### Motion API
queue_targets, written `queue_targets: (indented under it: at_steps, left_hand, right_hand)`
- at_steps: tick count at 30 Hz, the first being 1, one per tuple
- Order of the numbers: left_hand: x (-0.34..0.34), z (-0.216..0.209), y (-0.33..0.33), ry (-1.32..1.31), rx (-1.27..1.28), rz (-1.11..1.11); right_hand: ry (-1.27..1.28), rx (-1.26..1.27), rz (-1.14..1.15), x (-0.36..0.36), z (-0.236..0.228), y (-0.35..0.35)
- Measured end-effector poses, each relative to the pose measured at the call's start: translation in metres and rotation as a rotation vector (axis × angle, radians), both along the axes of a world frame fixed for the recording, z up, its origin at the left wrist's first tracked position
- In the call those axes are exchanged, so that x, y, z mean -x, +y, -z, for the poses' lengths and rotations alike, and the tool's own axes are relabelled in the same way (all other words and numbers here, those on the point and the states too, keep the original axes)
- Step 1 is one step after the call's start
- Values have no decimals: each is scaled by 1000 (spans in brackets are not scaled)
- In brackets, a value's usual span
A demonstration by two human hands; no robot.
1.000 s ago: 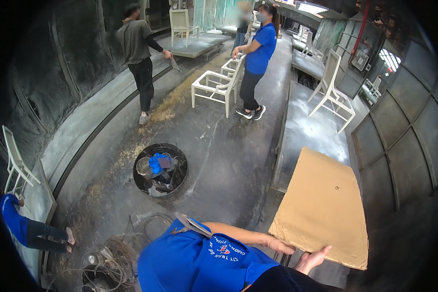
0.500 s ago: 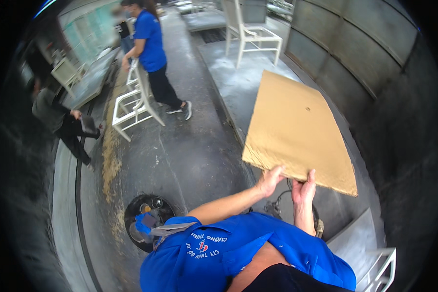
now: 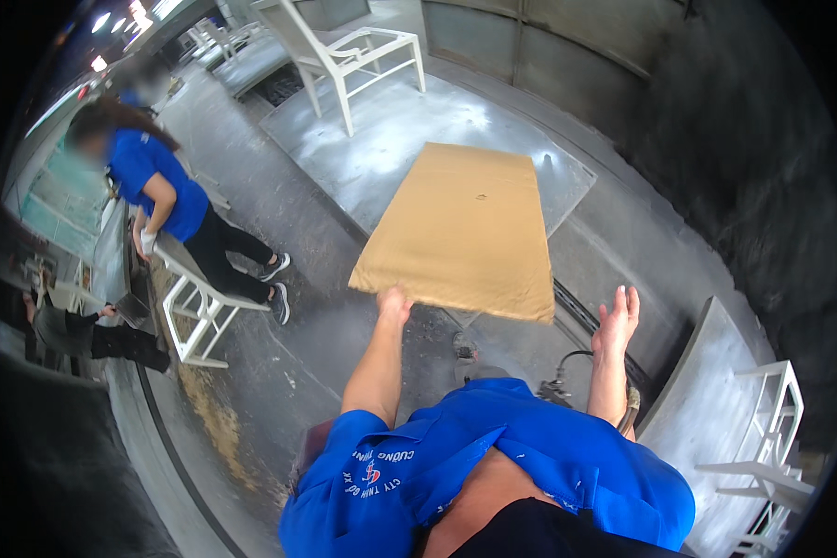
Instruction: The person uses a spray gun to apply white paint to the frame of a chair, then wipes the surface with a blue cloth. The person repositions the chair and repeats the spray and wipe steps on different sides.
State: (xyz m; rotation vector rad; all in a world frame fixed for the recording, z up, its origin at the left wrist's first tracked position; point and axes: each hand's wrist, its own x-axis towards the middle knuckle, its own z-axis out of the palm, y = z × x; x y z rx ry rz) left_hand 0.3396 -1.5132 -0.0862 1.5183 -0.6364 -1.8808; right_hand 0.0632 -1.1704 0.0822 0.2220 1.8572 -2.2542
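A flat brown cardboard sheet [image 3: 460, 232] is out in front of me, its far part over a pale, powdery platform. My left hand [image 3: 395, 303] grips its near edge towards the left corner, thumb on top and the fingers hidden underneath. My right hand [image 3: 616, 321] is raised to the right of the sheet, apart from it, with fingers stretched out and nothing in it. Below that hand, near my right forearm, is a dark tool with a thin curved hose [image 3: 556, 386], too small to tell its kind.
A white chair frame [image 3: 344, 65] stands on the pale platform [image 3: 400, 121] ahead. Another platform [image 3: 697, 400] at right bears white chair parts [image 3: 772, 418]. At left a co-worker in blue [image 3: 172, 191] leans over a white chair [image 3: 200, 312]; farther left is another person in dark clothes [image 3: 74, 330].
My right hand has let go of the cardboard sheet and moved right. The sheet has shifted left in view, held by my left hand. My view has turned to the right.
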Motion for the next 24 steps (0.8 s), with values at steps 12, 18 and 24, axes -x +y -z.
queue_targets:
  at_steps: [12,18,24]
  left_hand:
    - [-44,79,-159,-170,58,218]
    - [-11,75,-260,-94,67,334]
    - [-5,50,-290,-254,103,152]
  right_hand:
    - [94,-17,164,51,-25,-18]
    - [231,-161,191,18,-47,-6]
    - [255,-185,85,-6,-47,-20]
